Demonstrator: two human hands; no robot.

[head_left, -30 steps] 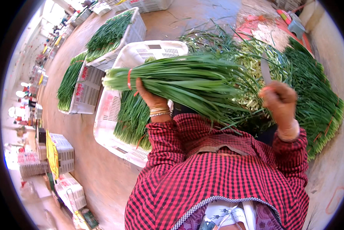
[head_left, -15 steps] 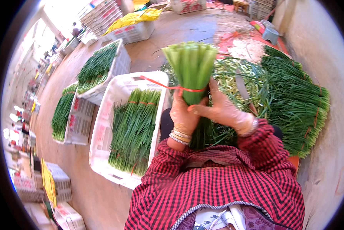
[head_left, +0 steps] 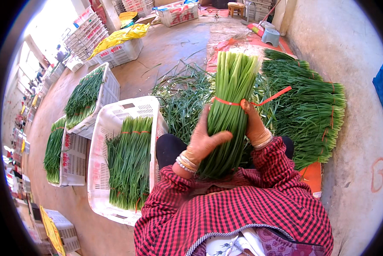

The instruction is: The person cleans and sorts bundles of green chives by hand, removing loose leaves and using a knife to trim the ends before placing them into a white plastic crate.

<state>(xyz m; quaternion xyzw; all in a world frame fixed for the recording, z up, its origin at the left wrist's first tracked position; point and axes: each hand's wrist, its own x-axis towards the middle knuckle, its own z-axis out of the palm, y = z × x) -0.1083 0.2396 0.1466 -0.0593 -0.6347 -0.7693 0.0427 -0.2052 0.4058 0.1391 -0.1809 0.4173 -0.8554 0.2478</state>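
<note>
In front of my chest I hold an upright bunch of garlic chives, pale cut ends up and dark green leaves down. My left hand wraps its left side, the thumb lying across the front. My right hand grips the right side, its thumb at the red tie round the upper part. The tie's loose end sticks out to the right. Both hands seem to wear thin clear gloves, with bands at the wrists. Some right fingers are hidden behind the bunch.
Tied chive bunches fill part of a white crate at my left; more full crates stand beyond. A long pile of tied bunches lies right, near the wall. Loose leaves litter the floor ahead. A small stool stands farther off.
The bunch has been turned in my hands, so the tie's loose end now points right instead of left. My left hand has moved lower on the bunch. The view has shifted.
</note>
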